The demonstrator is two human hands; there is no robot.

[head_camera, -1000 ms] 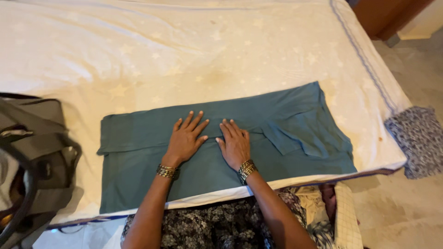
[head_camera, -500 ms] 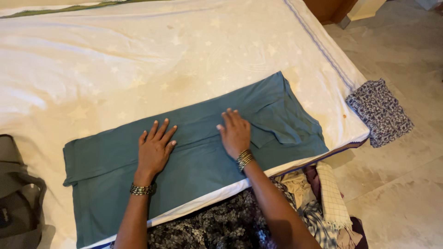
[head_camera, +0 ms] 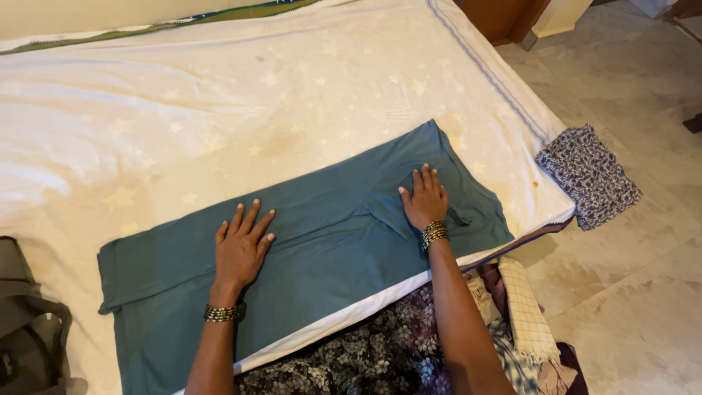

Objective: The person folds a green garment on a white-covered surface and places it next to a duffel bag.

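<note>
Both hands lie flat, palms down and fingers spread, on a teal garment [head_camera: 314, 241] that is laid out in a long folded strip along the near edge of the bed [head_camera: 219, 110]. Neither hand grips anything; each simply presses on the cloth.

The left hand [head_camera: 241, 245] rests on the middle of the strip, a little left of centre, fingers pointing toward the far side. A stack of dark beaded bangles [head_camera: 224, 313] circles its wrist. The right hand [head_camera: 424, 201] sits well apart from it, on the right part of the garment, where a folded-over flap [head_camera: 387, 212] makes a raised pointed edge just left of the palm. Gold bangles [head_camera: 434, 234] ring that wrist.

The teal garment runs slantwise, its left end near the lower left of the view and its right end close to the bed's right corner. Its near edge lies just inside the white border of the sheet.

The bed is covered with a cream sheet printed with pale stars, with a blue stripe along its right edge. A blue-and-white patterned cloth [head_camera: 589, 175] hangs at the bed's right corner over the tiled floor [head_camera: 643, 292]. A grey bag [head_camera: 29, 336] sits at the far left. A checked cloth [head_camera: 523, 307] lies beside the person's floral-print clothing [head_camera: 365, 351] at the near edge.
</note>
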